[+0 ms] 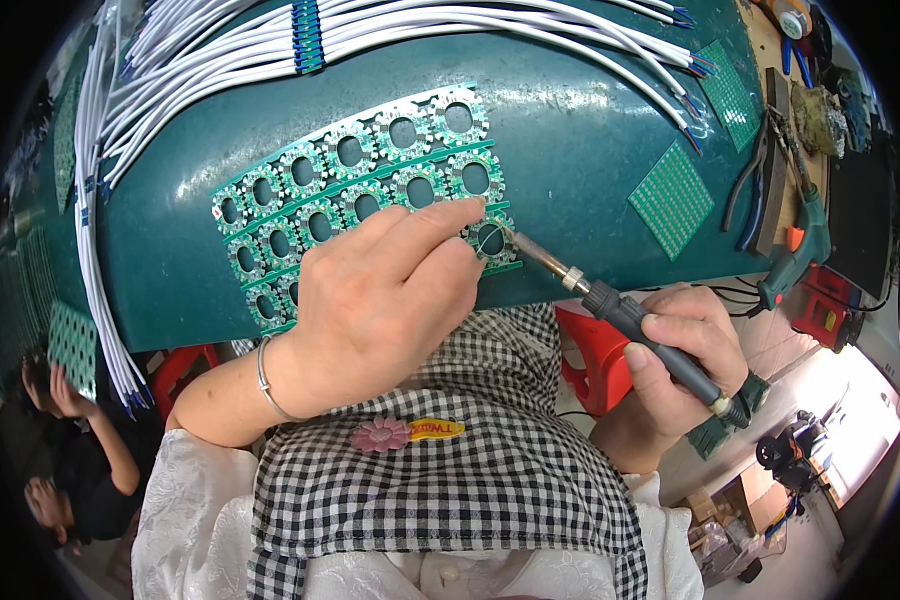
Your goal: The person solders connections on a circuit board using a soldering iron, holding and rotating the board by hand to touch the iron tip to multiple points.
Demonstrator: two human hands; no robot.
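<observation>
A green circuit board panel point(348, 152) with rows of ring-shaped boards lies near the table's front edge. My left hand point(385, 285) rests over its lower rows, thumb and index finger pinched on a thin solder wire point(487, 238) that curves over the ring at the right end of the lowest row. My palm hides part of the panel. In my right hand point(685, 350) is a soldering iron point(620, 312) with a dark grey handle, its fingers wrapped round the grip. The iron points up and left, its tip at that same end ring.
Bundled white cables point(400, 50) with blue ends lie along the table's far side. More cables point(88, 230) hang over the left edge. Two green perforated boards point(672, 200) lie at right, near pliers point(748, 190) and a green-handled tool point(805, 245). Another person point(95, 440) handles a green panel at left.
</observation>
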